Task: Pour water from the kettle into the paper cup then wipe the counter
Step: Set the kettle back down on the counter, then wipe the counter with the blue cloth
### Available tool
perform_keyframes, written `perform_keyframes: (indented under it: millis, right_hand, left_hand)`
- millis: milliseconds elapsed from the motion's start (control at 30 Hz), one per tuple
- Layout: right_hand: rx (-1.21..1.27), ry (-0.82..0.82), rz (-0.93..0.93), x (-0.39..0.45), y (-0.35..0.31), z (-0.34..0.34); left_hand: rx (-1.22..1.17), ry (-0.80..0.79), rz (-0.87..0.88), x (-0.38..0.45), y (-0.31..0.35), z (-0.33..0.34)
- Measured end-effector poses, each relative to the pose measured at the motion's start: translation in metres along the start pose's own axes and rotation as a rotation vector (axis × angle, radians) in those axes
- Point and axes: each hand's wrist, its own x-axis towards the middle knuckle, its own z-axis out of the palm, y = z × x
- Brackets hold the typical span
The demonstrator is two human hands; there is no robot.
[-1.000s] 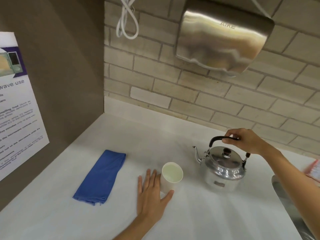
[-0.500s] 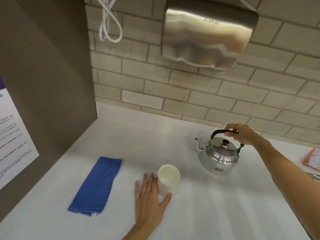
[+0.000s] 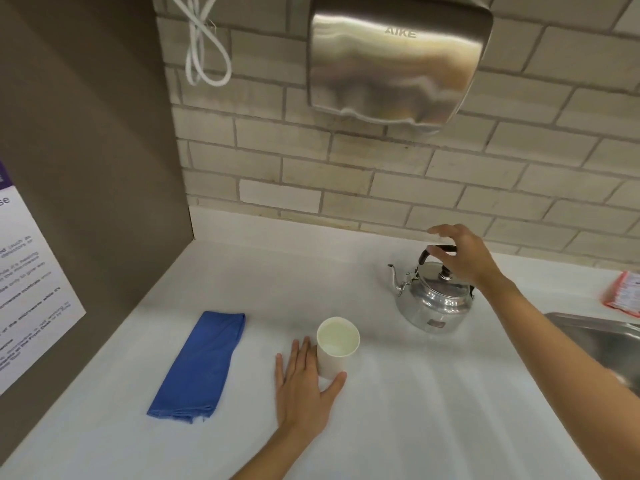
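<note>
A steel kettle [image 3: 433, 299] with a black handle stands on the white counter [image 3: 415, 410], spout pointing left. My right hand [image 3: 464, 254] hovers just over the handle with its fingers spread and nothing gripped. Left of and nearer than the kettle, a white paper cup [image 3: 337, 339] stands upright. My left hand [image 3: 304, 386] lies flat on the counter against the cup's left side, thumb curved around its base. A folded blue cloth [image 3: 204, 362] lies further left.
A steel hand dryer [image 3: 398, 60] hangs on the brick wall above the kettle, with a looped white cable [image 3: 204, 53] to its left. A brown side panel with a poster [image 3: 27, 289] closes off the left. A sink [image 3: 602, 337] and a red packet [image 3: 623, 296] are at the right.
My right hand has let go of the kettle handle and opened its fingers above it. The kettle now sits further back than a second ago. My left hand and the cup have stayed put.
</note>
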Motion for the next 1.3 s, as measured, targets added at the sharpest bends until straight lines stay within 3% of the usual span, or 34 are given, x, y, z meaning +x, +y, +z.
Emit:
perform_keyframes:
  millis: [333, 500, 600, 700, 833, 967, 1167, 1300]
  right_hand:
    - [0.339, 0.003, -0.192, -0.063, -0.157, 0.037]
    - [0.51, -0.091, -0.212, -0.094, -0.228, 0.095]
    - [0.541, -0.258, -0.159, -0.113, -0.267, 0.144]
    - [0.438, -0.458, -0.033, -0.125, -0.304, 0.203]
    - [0.206, -0.508, 0.099, -0.139, -0.339, 0.275]
    - [0.027, -0.402, 0.052, -0.12, -0.335, 0.313]
    - [-0.088, -0.422, 0.115, -0.03, -0.292, 0.321]
    - [-0.115, -0.471, -0.094, -0.045, -0.307, 0.312]
  left_hand:
    - [-0.275, -0.141, 0.118, -0.006, -0.024, -0.056]
    - [-0.261, 0.055, 0.023, -0.022, -0.072, -0.105]
    - [-0.197, 0.211, -0.075, -0.032, -0.11, -0.132]
    - [-0.106, 0.284, -0.171, -0.042, -0.141, -0.151]
    - [0.125, 0.196, -0.242, -0.056, -0.167, -0.155]
    - [0.213, 0.156, -0.206, -0.06, -0.181, -0.151]
    - [0.225, 0.206, -0.223, -0.061, -0.181, -0.147]
    - [0.251, 0.214, -0.267, -0.061, -0.178, -0.145]
